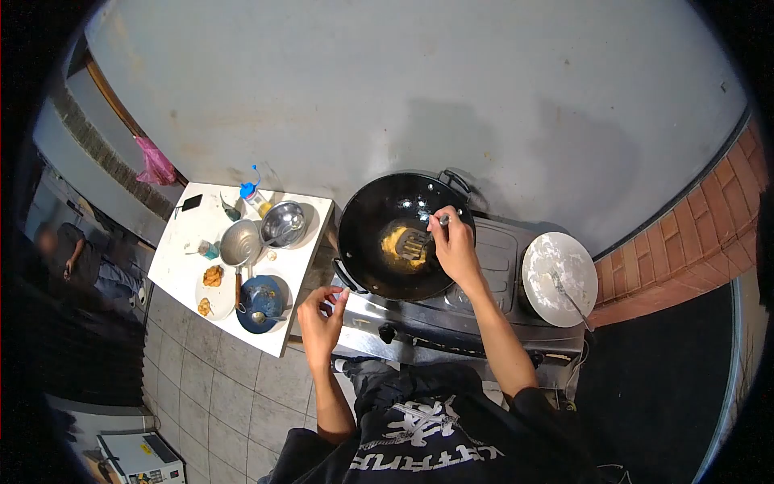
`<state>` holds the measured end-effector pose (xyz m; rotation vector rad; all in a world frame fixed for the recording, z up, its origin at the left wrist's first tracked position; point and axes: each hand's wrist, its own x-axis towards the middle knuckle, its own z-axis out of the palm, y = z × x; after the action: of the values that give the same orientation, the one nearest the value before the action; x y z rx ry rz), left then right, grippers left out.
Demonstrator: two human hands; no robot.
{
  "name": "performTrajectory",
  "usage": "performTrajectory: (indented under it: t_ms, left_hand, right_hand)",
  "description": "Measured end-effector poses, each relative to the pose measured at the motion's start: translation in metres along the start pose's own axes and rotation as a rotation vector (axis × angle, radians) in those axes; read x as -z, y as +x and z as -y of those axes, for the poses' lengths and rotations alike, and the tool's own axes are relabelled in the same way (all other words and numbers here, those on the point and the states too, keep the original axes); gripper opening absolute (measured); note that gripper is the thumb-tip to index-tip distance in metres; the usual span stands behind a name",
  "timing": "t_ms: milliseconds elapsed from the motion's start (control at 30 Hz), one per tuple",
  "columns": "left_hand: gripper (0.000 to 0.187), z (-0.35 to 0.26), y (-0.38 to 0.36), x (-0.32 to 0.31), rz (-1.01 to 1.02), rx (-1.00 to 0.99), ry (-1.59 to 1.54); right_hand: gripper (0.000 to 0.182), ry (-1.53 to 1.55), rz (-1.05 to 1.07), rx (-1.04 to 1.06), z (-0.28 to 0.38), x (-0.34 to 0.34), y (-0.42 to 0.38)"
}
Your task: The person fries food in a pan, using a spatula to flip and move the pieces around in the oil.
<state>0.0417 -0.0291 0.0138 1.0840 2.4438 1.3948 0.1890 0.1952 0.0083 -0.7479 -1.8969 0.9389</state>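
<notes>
- Your right hand reaches over the black wok on the stove, its fingers clamped on the handle of a metal spatula.
- The spatula's blade lies in the bottom of the wok, on the yellow food pooled there.
- Your left hand hovers just beside the wok's near-left handle, at the stove's front edge; its fingers are curled and slightly apart, holding nothing that you can make out.
- To the right of the wok, a white plate sits on the stove with a utensil resting across it.
- To the left stands a white surface carrying a steel bowl, a metal pan, a blue plate, a white plate with fried pieces, a blue-capped bottle and a phone.
- Far left, another person sits well apart from you.
</notes>
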Motion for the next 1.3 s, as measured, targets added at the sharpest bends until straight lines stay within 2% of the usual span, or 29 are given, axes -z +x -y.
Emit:
performTrajectory:
  t_ms: [100,267,600,800,900,1067,1300]
  left_hand:
    - [0.023,0.004,0.001,0.0,-0.004,-0.011,-0.003]
    - [0.022,0.005,0.002,0.001,-0.002,0.006,0.011]
    - [0.023,0.008,0.007,-0.005,0.009,0.004,-0.007]
    - [0.023,0.009,0.011,-0.004,0.016,-0.026,-0.004]
    - [0.023,0.009,0.011,-0.003,0.027,0.007,-0.016]
    - [0.022,0.009,0.012,-0.003,0.027,0.018,-0.007]
    - [0.02,0.013,0.01,-0.007,0.044,0.034,0.003]
  right_hand:
    - [0.016,-0.026,0.006,0.051,-0.004,-0.006,0.005]
    - [0.016,-0.034,0.035,-0.042,-0.002,-0.005,0.009]
    - [0.017,-0.047,0.017,-0.067,0.004,0.0,0.011]
    - [0.017,-0.044,-0.032,0.029,0.003,-0.005,0.011]
    - [0.018,-0.034,0.02,-0.04,0.006,-0.006,0.011]
    - [0.02,-0.1,-0.002,0.023,0.006,-0.012,0.016]
    - [0.019,-0.205,0.005,0.0,0.007,-0.023,0.028]
